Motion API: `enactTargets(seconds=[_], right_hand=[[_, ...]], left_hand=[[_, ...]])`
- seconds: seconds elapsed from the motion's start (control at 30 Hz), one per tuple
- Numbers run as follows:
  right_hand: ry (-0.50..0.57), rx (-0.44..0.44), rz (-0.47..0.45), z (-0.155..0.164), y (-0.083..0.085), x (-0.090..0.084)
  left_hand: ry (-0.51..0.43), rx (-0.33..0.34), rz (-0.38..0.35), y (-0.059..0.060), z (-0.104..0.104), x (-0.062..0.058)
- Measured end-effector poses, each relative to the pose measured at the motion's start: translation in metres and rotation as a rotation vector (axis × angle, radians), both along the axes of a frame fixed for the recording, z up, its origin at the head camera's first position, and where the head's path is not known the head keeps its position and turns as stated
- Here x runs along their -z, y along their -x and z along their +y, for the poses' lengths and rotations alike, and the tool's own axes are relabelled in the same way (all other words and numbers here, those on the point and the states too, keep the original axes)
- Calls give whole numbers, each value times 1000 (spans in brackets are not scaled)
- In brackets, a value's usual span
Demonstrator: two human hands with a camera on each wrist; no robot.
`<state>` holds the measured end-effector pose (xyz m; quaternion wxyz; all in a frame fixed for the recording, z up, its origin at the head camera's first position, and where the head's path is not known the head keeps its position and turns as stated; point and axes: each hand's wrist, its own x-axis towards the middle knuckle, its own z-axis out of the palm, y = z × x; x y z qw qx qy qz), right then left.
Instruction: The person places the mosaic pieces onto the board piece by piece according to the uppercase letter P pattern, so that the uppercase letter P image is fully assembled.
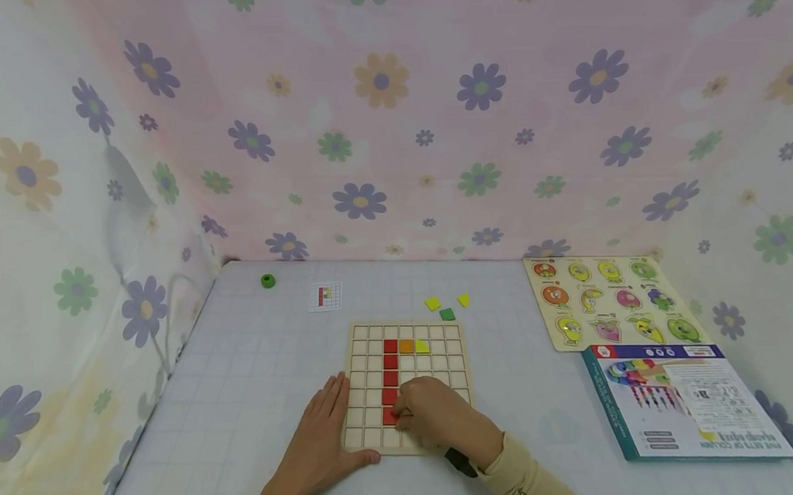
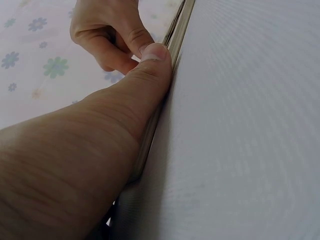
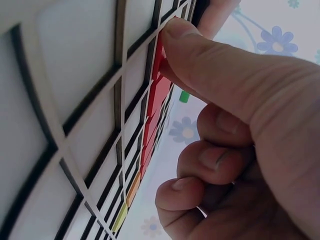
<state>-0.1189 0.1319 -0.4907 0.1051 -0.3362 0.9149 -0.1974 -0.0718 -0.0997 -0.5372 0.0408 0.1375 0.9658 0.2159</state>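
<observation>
While the head view is looking down on the pale gridded worktop, the right hand is lying curled over the near part of the wooden grid board, its fingers pinching a red tile at the bottom of a red column; most of that tile is hidden under the hand. The left hand is resting flat beside the board's left edge, fingers straight and holding nothing, the thumb lying along the near corner. An orange tile and a yellow tile are sitting in the upper row next to the top red one. Two loose yellow tiles and a green tile are lying just beyond the board. Farther back, a small pattern card and a green ring are lying well apart from it. To the right, a fruit peg puzzle and a printed box are lying; the box's print is too small to read.

In the left wrist view, the left thumb is pressing against the board's thin edge; the rest of that hand is cut off, and the right hand is showing curled behind.

In the right wrist view, the right thumb is touching the red tile in its cell, the other fingers curling under; the far tiles are blurring together
</observation>
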Motion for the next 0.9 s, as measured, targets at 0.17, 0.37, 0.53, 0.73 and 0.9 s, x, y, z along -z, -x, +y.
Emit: enactTargets(seconds=[0.17, 0.37, 0.53, 0.73, 0.9], right_hand=[[-5, 6, -12, -1, 0, -2], [0, 5, -19, 0, -1, -4], [17, -11, -23, 1, 0, -3], [75, 10, -46, 8, 8, -4], [126, 77, -81, 26, 22, -5]], left_hand=[[3, 5, 23, -1, 0, 1], [8, 8, 64, -1, -1, 3], [3, 5, 36, -1, -1, 2], [5, 4, 23, -1, 0, 1], [9, 3, 10, 0, 1, 1]])
